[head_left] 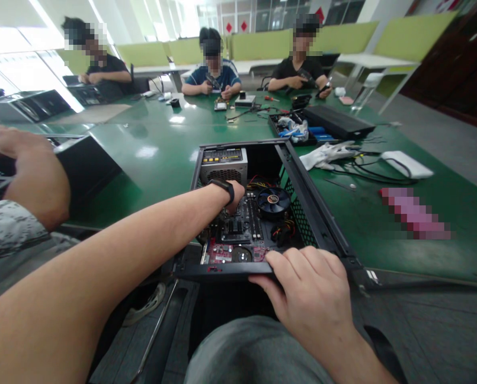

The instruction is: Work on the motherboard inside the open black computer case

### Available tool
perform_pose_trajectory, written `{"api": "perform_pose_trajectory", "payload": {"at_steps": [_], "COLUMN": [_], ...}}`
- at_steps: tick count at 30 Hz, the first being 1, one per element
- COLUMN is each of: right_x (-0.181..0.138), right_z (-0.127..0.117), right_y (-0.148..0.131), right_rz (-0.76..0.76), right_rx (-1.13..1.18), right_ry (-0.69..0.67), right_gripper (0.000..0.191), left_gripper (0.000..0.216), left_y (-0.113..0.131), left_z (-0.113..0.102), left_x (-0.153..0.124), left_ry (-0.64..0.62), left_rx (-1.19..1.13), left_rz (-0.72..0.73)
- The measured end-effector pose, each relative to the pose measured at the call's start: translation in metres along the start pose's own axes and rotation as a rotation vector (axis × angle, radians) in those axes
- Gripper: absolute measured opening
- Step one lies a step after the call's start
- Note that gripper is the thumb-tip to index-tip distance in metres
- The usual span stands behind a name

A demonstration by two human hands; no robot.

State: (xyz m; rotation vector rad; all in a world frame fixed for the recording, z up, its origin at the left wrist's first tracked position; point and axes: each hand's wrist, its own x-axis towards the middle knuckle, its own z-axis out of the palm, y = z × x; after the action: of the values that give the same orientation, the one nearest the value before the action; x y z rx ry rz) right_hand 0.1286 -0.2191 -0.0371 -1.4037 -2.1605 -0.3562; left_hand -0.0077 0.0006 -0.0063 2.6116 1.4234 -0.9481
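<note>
An open black computer case (322, 224) lies on the green table (158, 154) in front of me. Inside are a motherboard (238, 229), a round cooler fan (273, 201) and a grey power supply (223, 165). My left hand (235, 193), with a black band on the wrist, reaches down into the case onto the motherboard; its fingers are hidden. My right hand (308, 296) grips the near edge of the case, fingers curled over the rim.
A co-worker's arm (34, 176) rests at the left beside another black case (86, 162). Three people sit at the far side of the table. White gloves (326, 154), cables, a white box (406, 164) and a parts tray (298, 130) lie to the right.
</note>
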Motion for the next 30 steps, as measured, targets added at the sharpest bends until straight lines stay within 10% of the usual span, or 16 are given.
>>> {"api": "perform_pose_trajectory", "payload": {"at_steps": [30], "right_x": [0.001], "right_z": [-0.001], "right_y": [0.001], "right_rz": [-0.002], "right_rx": [-0.005], "right_ry": [-0.015], "right_gripper": [0.024], "left_gripper": [0.041], "left_y": [-0.004], "left_z": [0.007], "left_x": [0.009], "left_ry": [0.033], "left_rx": [-0.002], "left_rz": [0.013]}}
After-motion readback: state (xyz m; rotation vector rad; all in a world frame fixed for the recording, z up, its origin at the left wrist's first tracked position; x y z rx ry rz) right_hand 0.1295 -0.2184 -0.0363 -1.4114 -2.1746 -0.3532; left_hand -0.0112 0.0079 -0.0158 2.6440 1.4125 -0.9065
